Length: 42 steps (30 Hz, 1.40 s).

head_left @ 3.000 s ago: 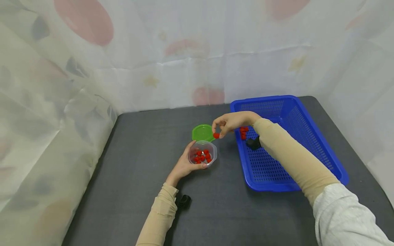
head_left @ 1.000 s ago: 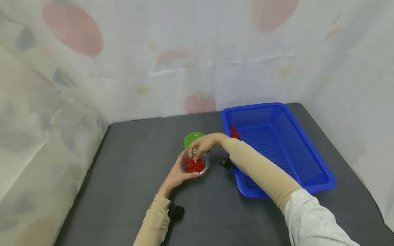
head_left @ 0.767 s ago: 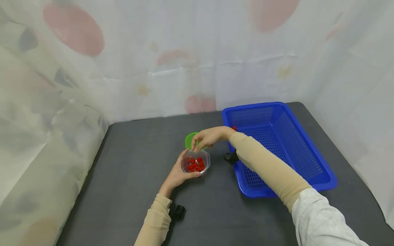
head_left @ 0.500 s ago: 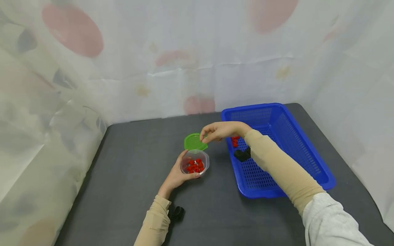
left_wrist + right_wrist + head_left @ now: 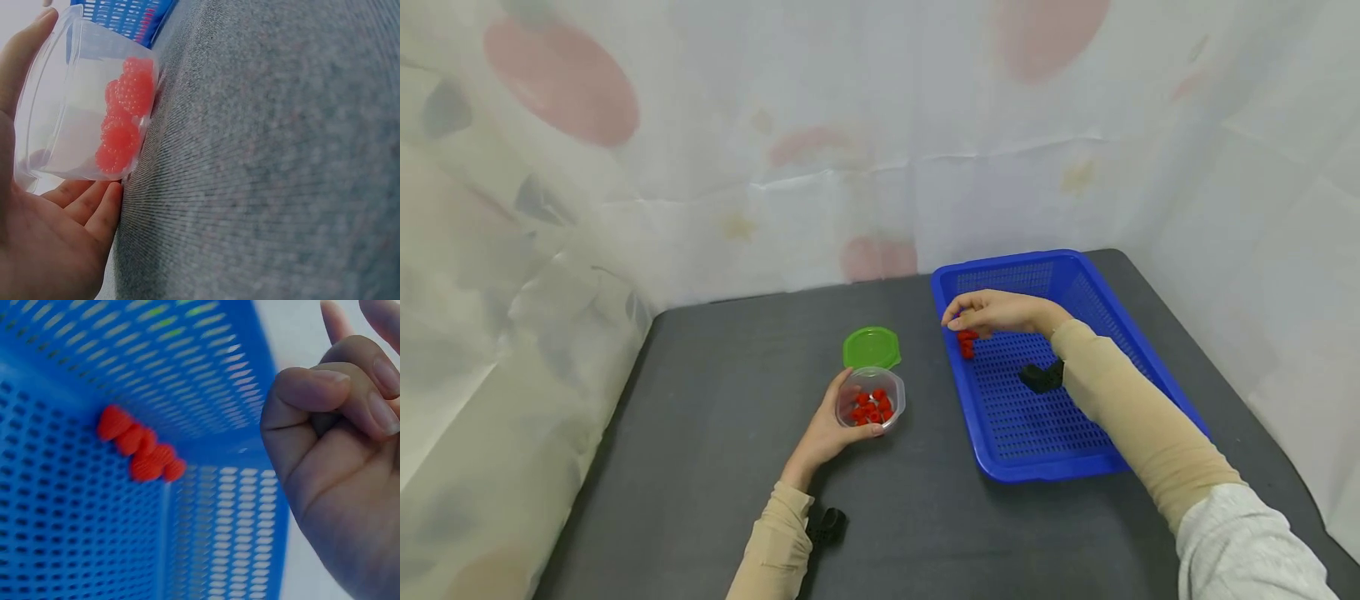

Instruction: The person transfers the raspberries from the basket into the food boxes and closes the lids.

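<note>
A dark grey table (image 5: 737, 375) is enclosed by pale sheets (image 5: 850, 92) printed with faded pink, grey and yellow shapes. A green lid (image 5: 871, 347) lies on it, with a blue basket (image 5: 1037, 437) to the right. The left hand (image 5: 826, 433) has its fingers clamped round a clear cup (image 5: 897, 396), near the lid, with red berries (image 5: 871, 407) inside. The right hand (image 5: 1003, 311) is over the basket's left side, its fingers loosely curled round nothing.

Only the left wrist view brings out the table's ribbed weave and the berries' beaded skin against the cup's base. The right wrist view shows other berries (image 5: 140, 447) gathered at the foot of the basket's slotted wall, green showing through its slots; the head view has the hand partly covering them.
</note>
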Each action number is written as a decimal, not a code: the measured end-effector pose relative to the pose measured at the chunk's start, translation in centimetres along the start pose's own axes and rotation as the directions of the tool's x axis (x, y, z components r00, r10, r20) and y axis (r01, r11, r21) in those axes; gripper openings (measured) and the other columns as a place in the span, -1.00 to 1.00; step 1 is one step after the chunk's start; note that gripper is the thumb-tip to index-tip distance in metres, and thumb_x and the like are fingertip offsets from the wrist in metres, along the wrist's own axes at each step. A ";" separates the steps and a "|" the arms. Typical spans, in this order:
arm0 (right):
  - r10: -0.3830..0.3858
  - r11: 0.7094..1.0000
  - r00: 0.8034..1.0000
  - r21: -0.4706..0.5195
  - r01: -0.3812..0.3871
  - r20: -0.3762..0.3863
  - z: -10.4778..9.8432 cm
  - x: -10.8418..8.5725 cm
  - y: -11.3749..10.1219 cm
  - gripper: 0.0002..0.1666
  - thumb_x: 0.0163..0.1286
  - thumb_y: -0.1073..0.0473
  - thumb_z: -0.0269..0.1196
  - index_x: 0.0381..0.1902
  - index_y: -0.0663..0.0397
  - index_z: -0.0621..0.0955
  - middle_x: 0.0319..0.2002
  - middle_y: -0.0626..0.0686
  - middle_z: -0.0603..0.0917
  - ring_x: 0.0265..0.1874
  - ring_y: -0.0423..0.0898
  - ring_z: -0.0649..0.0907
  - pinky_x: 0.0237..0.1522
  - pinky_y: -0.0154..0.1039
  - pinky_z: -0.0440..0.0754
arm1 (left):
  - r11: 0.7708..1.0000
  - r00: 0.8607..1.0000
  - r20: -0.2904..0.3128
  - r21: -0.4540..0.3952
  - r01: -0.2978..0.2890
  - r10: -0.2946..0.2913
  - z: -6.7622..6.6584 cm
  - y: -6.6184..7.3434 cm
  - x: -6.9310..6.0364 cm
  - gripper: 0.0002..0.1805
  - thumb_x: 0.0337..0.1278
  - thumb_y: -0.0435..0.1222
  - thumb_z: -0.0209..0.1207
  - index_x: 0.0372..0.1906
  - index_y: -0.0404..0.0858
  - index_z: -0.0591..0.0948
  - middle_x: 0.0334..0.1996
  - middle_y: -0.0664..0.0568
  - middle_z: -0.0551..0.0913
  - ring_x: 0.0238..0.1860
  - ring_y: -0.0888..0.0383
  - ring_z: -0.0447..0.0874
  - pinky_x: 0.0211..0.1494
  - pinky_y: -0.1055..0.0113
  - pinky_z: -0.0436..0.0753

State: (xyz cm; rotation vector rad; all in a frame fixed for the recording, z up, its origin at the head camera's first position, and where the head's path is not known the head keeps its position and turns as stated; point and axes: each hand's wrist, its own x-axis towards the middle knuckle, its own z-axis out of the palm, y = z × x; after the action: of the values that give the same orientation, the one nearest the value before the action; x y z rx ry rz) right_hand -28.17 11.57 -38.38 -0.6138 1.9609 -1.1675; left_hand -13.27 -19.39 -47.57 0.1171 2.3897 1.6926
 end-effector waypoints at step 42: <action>-0.016 0.911 0.981 -0.407 -0.065 -0.192 1.6 1.9 8.3 -0.62 0.24 0.28 0.22 0.04 0.03 0.52 -0.60 -0.08 0.33 -0.61 -0.17 0.33 -0.45 -0.30 0.30 | 1.000 1.000 -0.005 -0.018 0.015 -0.015 0.3 0.0 -0.7 0.11 -0.17 -0.25 0.43 0.47 -0.14 -0.03 0.32 -0.26 0.27 0.34 -0.18 0.26 0.39 -0.05 0.25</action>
State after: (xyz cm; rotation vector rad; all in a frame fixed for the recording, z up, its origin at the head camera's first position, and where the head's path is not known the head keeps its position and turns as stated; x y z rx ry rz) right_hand -28.17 13.27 -46.84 -0.7077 2.4018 -0.8198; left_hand -12.56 -19.26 -47.54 0.0926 2.3723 1.7095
